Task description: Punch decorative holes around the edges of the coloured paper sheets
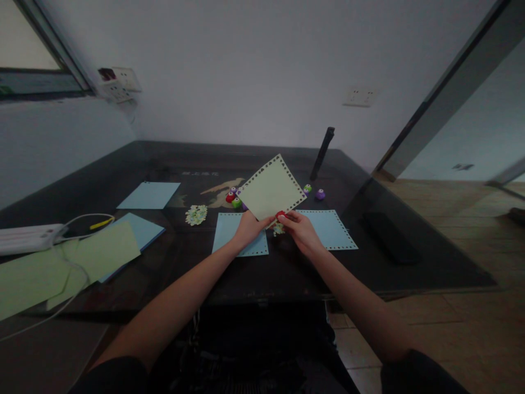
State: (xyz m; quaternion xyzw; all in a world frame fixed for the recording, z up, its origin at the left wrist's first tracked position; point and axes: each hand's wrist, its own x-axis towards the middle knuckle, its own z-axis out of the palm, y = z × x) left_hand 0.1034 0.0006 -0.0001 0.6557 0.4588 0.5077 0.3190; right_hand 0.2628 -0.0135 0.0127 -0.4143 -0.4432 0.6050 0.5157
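My left hand (249,229) grips the lower corner of a pale green sheet of paper (271,189), held tilted above the table. Small punched shapes run along its upper edges. In my right hand (302,232) is a small red paper punch (280,215), at the sheet's lower right edge; whether the paper sits in its slot I cannot make out. Below lie two blue sheets with punched borders, one blue sheet (255,249) under my left hand and another blue sheet (331,230) to the right. Paper cut-outs (278,228) lie between them, partly hidden.
Several coloured punches (232,197) stand behind the sheet, with a purple punch (320,194) farther right. A pile of cut-outs (196,214) lies left. Green paper (102,249), a white power strip (30,239) and its cable occupy the left side. A black phone-like object (389,238) lies right.
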